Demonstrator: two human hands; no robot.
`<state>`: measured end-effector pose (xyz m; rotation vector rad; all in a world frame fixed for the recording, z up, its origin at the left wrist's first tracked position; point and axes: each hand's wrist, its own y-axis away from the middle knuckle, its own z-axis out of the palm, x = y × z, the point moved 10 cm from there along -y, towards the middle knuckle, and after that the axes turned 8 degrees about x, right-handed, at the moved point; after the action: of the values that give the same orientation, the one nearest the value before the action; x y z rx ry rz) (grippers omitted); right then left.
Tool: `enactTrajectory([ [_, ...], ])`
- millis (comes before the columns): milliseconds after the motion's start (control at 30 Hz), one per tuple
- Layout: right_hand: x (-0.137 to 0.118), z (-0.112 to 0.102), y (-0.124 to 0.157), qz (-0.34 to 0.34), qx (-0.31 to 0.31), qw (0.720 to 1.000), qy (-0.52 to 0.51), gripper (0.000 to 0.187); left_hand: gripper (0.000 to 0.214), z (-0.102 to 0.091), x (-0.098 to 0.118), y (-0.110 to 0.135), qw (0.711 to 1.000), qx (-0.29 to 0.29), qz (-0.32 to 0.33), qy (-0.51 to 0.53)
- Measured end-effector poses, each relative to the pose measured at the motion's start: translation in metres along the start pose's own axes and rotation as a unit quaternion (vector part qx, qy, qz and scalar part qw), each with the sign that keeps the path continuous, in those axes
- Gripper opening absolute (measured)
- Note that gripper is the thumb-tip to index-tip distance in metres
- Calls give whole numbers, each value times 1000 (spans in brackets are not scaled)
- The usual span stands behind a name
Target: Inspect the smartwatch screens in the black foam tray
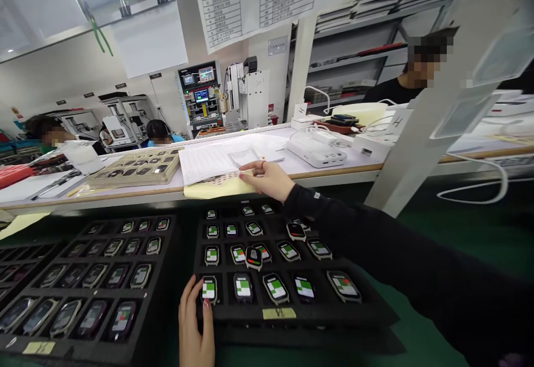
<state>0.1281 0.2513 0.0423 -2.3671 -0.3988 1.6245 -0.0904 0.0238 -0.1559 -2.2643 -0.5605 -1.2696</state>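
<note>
Grip of the right hand (270, 180) is at the near edge of the raised shelf (354, 168), thumb and forefinger touching a red-marked sheet (225, 179); whether they pinch it, I cannot tell. If they are on it, a careless pull could drag the yellow sheet (204, 191) beneath and the white papers (204, 161) above over the edge, since the stack overhangs the tray.

Left hand (197, 320) is at the front left corner of the black foam tray (237, 316), its thumb touching the lit watch (209, 289) in that corner pocket. The fingers are bent, but how firmly they close on it is unclear. A slip of the thumb could tap the screen or tilt the case in its pocket.

Over the tray's back right part passes the black sleeve (354, 228). Near it, one watch (296, 230) sits tilted on top of its neighbours, and another loose watch (253, 258) lies across two pocketed ones. Both look easy to knock: a lowered forearm might sweep them off, or glass might scrape glass.

Beside this, well apart from both hands, the second tray (79, 350) of watches rests on the green table (162, 351), less exposed.
</note>
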Motion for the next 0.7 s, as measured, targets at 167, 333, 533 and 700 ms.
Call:
enactTrajectory([
  [167, -9, -9, -3, -53, 21, 991, 121, 20, 44, 0, 0, 1, 1000, -1, -1, -9],
  [333, -33, -10, 5, -222, 51, 940, 254, 14, 45, -1, 0, 1, 1000, 1, -1, 2],
  [533, -39, 6, 14, -338, 25, 900, 275, 8, 44, -1, -2, 1, 1000, 15, -2, -11],
  [700, -46, 23, 21, -377, 6, 843, 383, 12, 44, -3, -3, 0, 999, 33, 13, -13],
])
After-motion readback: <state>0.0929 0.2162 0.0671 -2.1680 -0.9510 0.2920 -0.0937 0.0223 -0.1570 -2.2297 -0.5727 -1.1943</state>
